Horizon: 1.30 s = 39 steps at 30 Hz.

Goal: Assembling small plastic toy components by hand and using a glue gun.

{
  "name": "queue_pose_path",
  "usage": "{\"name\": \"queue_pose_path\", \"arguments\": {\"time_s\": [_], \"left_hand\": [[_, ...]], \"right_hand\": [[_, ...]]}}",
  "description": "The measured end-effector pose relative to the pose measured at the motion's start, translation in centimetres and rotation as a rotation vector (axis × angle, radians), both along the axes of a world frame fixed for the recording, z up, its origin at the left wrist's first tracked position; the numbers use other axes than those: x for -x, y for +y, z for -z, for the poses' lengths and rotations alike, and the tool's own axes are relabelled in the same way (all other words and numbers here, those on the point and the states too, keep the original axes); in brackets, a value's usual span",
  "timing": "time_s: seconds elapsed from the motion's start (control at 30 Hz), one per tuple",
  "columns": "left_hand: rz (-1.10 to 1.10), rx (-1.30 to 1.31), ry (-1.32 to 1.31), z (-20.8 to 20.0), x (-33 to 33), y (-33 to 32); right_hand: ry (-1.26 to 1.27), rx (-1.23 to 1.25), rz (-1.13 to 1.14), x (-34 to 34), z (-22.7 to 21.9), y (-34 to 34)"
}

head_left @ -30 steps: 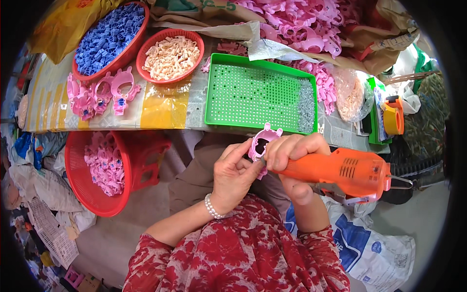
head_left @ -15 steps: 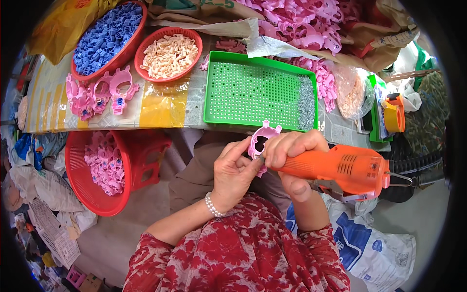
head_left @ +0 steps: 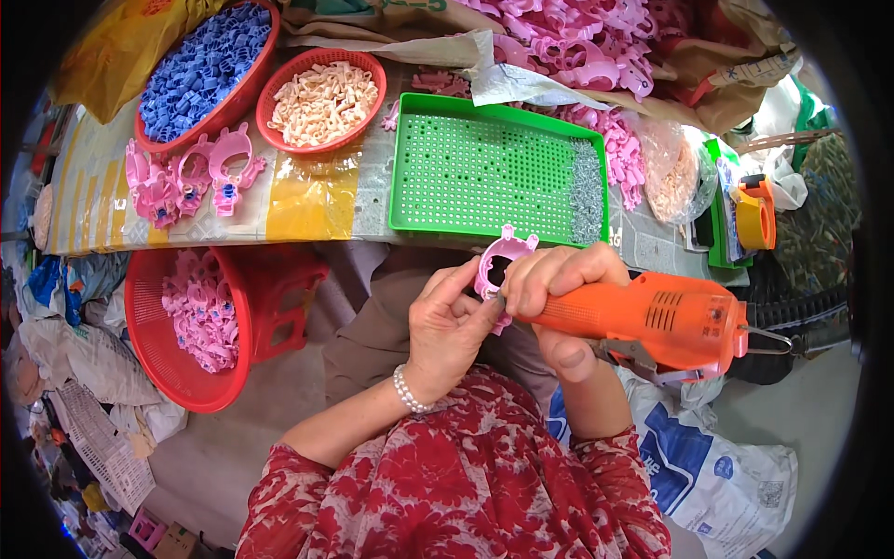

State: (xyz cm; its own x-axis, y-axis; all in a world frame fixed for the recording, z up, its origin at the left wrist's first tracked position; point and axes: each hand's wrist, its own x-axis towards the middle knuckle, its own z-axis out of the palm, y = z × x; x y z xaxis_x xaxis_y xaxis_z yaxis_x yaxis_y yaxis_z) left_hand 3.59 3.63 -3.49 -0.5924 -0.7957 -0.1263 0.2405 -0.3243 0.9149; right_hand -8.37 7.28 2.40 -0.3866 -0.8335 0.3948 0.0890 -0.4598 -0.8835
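Driver (head_left: pixel 652 317), orange, is gripped in the right hand (head_left: pixel 570 287), its front end hidden by curled fingers beside a pink ring (head_left: pixel 506 246). The left hand (head_left: pixel 445 328) pinches that ring between thumb and fingers, just off the near edge of the worktop (head_left: pixel 375 191). A green tray (head_left: pixel 475 177) sits along that edge, metal bits (head_left: pixel 585 191) heaped at its right end; pink parts (head_left: pixel 160 191) lie toward the worktop's left end.

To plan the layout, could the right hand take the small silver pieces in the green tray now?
Probably not: the right hand holds the orange power tool, though the silver pieces lie uncovered in the green tray.
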Motion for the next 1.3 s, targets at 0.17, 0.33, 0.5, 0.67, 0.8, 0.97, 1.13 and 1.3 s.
{"name": "queue_pose_path", "arguments": {"time_s": [0.17, 0.33, 0.5, 0.67, 0.8, 0.97, 1.13, 1.3], "left_hand": [[0.038, 0.019, -0.047, -0.4, 0.0, -0.3], [0.051, -0.019, -0.015, 0.0, 0.1, -0.2], [0.075, -0.121, 0.013, 0.0, 0.0, -0.1], [0.079, -0.116, 0.066, 0.3, -0.4, -0.4], [0.089, -0.181, 0.112, 0.0, -1.0, -0.7], [0.151, -0.222, 0.298, 0.1, -1.4, -1.2], [0.221, -0.468, 0.376, -1.0, -1.9, -1.6], [0.24, -0.633, 0.344, -1.1, -2.0, -1.9]], "right_hand": [[0.007, -0.01, -0.003, 0.1, 0.2, -0.1], [-0.001, -0.006, -0.006, 0.3, 0.2, -0.2], [0.025, 0.0, 0.005, 1.0, -1.1, -0.3], [-0.078, 0.036, -0.017, 4.7, -2.9, -1.2], [0.229, 0.031, 0.264, 8.2, -4.3, -4.1], [0.373, -0.199, 0.545, 12.3, -4.7, -7.6], [0.396, -0.292, 0.578, 15.4, -4.2, -9.4], [0.631, -0.235, 0.811, 15.1, -3.1, -7.8]]}}
